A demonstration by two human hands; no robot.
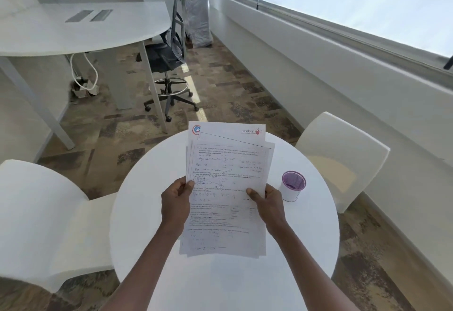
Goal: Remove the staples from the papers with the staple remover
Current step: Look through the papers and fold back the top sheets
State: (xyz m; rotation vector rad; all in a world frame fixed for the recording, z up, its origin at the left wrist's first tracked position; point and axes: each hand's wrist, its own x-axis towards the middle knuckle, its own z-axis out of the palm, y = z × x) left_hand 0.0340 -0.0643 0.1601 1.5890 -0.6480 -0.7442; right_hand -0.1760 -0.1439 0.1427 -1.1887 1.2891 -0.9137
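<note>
Above the round white bench, the papers, several fanned sheets, were held up, the left hand and right hand each pinching a side edge. One purple-lined cup stood near the bench's right rim, two white chairs flanking.

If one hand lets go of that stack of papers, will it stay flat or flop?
Likely flop: the papers are thin loose sheets, gripped at each side edge by the left hand and right hand. The fanned top edges suggest sheets could slide apart.
</note>
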